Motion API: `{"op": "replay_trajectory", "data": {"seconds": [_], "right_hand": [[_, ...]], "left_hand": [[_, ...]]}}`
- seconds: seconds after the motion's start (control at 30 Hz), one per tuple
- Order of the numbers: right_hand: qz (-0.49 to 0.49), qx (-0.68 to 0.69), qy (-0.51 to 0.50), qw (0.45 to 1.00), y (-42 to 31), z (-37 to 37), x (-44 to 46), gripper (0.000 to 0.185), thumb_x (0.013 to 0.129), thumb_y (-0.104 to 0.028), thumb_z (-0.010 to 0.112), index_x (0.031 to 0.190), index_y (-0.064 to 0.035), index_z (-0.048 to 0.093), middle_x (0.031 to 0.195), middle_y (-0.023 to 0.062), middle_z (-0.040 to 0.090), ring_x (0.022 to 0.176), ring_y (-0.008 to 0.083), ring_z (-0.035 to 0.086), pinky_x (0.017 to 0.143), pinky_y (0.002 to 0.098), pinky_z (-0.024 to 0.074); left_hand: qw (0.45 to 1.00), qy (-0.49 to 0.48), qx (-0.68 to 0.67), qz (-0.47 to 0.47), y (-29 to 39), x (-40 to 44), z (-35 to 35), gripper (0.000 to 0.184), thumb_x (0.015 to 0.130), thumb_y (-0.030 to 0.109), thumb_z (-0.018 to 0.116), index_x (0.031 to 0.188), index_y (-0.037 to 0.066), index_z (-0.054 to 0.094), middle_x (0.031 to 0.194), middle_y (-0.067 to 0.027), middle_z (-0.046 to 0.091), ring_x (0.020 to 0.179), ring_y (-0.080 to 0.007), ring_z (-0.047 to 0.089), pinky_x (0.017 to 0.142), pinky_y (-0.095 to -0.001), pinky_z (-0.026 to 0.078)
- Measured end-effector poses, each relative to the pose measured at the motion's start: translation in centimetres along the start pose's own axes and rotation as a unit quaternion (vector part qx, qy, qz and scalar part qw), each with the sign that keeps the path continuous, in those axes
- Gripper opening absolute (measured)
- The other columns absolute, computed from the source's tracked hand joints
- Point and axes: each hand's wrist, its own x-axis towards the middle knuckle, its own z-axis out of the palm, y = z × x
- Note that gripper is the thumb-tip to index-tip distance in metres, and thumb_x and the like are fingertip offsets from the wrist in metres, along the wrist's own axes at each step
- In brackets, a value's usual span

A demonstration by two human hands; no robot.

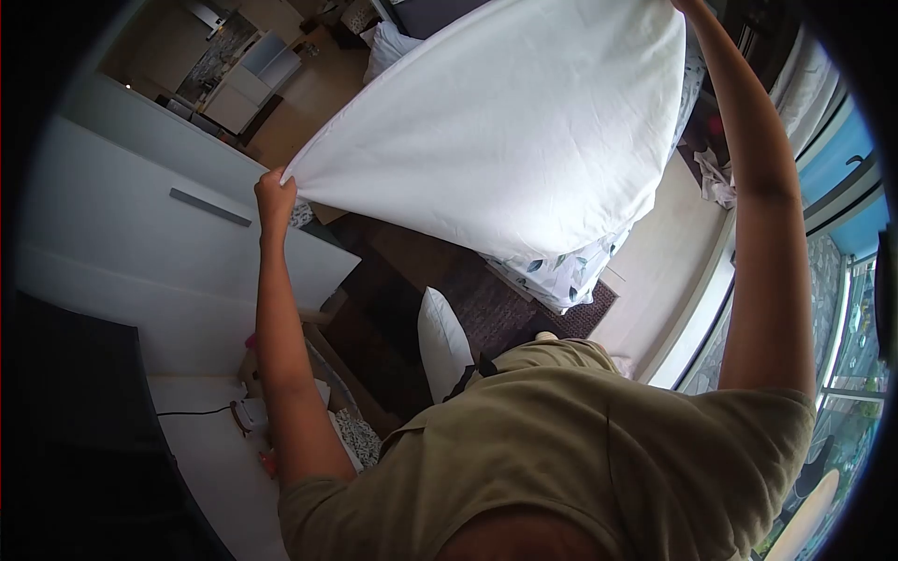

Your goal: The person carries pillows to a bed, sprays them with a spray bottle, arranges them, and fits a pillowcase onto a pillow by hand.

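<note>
A large white sheet (505,131) is spread in the air between my raised arms, above a bed with leaf-patterned bedding (566,276). My left hand (276,194) is closed on one corner of the sheet, which pulls into folds at the fist. At the top edge of the view, my right hand (687,5) grips the opposite side of the sheet; only part of this hand shows. The sheet hides most of the bed.
A white pillow (443,341) stands near my legs on the dark rug (468,290). White cabinets (140,206) line the left side, with a dark screen (84,439) below. Glass doors (842,280) are at right. Crumpled cloth (716,178) lies by the window.
</note>
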Motion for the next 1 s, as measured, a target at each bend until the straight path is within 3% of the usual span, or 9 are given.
{"op": "replay_trajectory", "data": {"seconds": [0.03,0.2,0.27,0.33,0.4,0.5,0.63,0.77,1.0], "right_hand": [[0.044,-0.023,-0.097,0.994,0.8,-0.8,0.2,0.062,0.063,-0.055,0.072,0.092,-0.0013,0.063,0.09,0.0171,0.064,0.083,0.0282,0.062,0.07,0.0387,0.0473],[0.084,-0.222,-0.113,0.965,5.3,0.3,-0.6,0.072,0.063,-0.061,0.068,0.106,-0.0039,0.059,0.111,0.0186,0.059,0.102,0.0344,0.056,0.085,0.0425,0.0442],[0.099,-0.233,-0.073,0.965,7.1,1.1,-0.9,0.067,0.061,-0.053,0.075,0.104,-0.0033,0.059,0.106,0.0183,0.06,0.095,0.0296,0.06,0.078,0.0373,0.0486],[0.268,0.011,-0.018,0.963,8.7,1.8,-1.9,0.04,0.068,-0.029,0.078,0.091,-0.0015,0.061,0.09,0.0138,0.064,0.082,0.0196,0.063,0.068,0.0275,0.0513],[0.195,0.07,-0.096,0.974,17.2,4.0,1.6,0.038,0.073,-0.029,0.074,0.087,0.0048,0.062,0.078,0.0103,0.064,0.06,0.0168,0.063,0.055,0.0267,0.056],[0.221,0.27,-0.031,0.937,24.3,5.1,2.1,0.038,0.067,-0.015,0.079,0.09,0.0086,0.059,0.089,0.0119,0.062,0.073,0.0199,0.064,0.066,0.0301,0.058],[0.144,0.472,0.037,0.869,24.8,1.6,-5.8,0.029,0.072,0.0,0.07,0.097,0.0081,0.058,0.095,0.0131,0.063,0.087,0.0226,0.063,0.081,0.0312,0.0517],[0.231,0.446,0.04,0.864,31.7,-1.2,-18.4,0.029,0.075,0.003,0.067,0.102,0.0054,0.056,0.101,0.013,0.061,0.096,0.024,0.059,0.09,0.0333,0.0464],[0.451,0.283,-0.002,0.846,39.2,0.0,-41.5,0.025,0.07,0.004,0.07,0.089,-0.0031,0.056,0.089,0.0068,0.063,0.082,0.0187,0.063,0.07,0.0301,0.0512]], "left_hand": [[0.999,-0.011,-0.029,-0.009,-0.7,0.5,0.1,0.027,0.072,0.008,0.054,0.095,-0.003,0.064,0.086,-0.0229,0.064,0.08,-0.0348,0.063,0.073,-0.0365,0.048],[0.998,-0.059,-0.009,0.005,1.3,3.7,0.9,0.03,0.071,0.015,0.058,0.095,-0.003,0.064,0.085,-0.0215,0.065,0.078,-0.0305,0.065,0.071,-0.0357,0.048],[0.99,-0.122,-0.055,-0.046,2.3,5.1,2.0,0.031,0.071,0.015,0.058,0.095,-0.003,0.064,0.085,-0.0202,0.066,0.078,-0.027,0.065,0.071,-0.034,0.049],[0.991,-0.109,-0.061,-0.04,1.4,6.8,4.3,0.031,0.071,0.014,0.059,0.096,-0.003,0.064,0.084,-0.0188,0.066,0.076,-0.024,0.066,0.07,-0.0333,0.049],[0.999,-0.027,-0.018,0.043,0.3,8.4,6.5,0.028,0.073,0.013,0.058,0.096,0.0,0.066,0.083,-0.0191,0.066,0.072,-0.0255,0.065,0.068,-0.0335,0.049],[0.998,0.02,-0.019,0.059,0.4,9.8,9.0,0.024,0.075,0.011,0.055,0.094,0.002,0.067,0.082,-0.019,0.065,0.071,-0.0267,0.065,0.068,-0.0336,0.049],[0.991,0.089,-0.086,0.052,2.8,7.6,11.4,0.021,0.077,0.005,0.051,0.09,0.003,0.068,0.078,-0.017,0.065,0.07,-0.027,0.064,0.066,-0.0326,0.048],[0.977,0.047,-0.207,0.006,-0.2,1.1,17.2,0.018,0.08,-0.005,0.05,0.082,0.0,0.067,0.088,-0.0077,0.065,0.083,-0.017,0.062,0.074,-0.0276,0.049],[0.985,0.002,-0.157,-0.067,-13.4,-16.0,34.9,0.024,0.073,-0.008,0.057,0.072,0.011,0.071,0.096,-0.0088,0.058,0.096,-0.0234,0.056,0.075,-0.0332,0.047]]}}
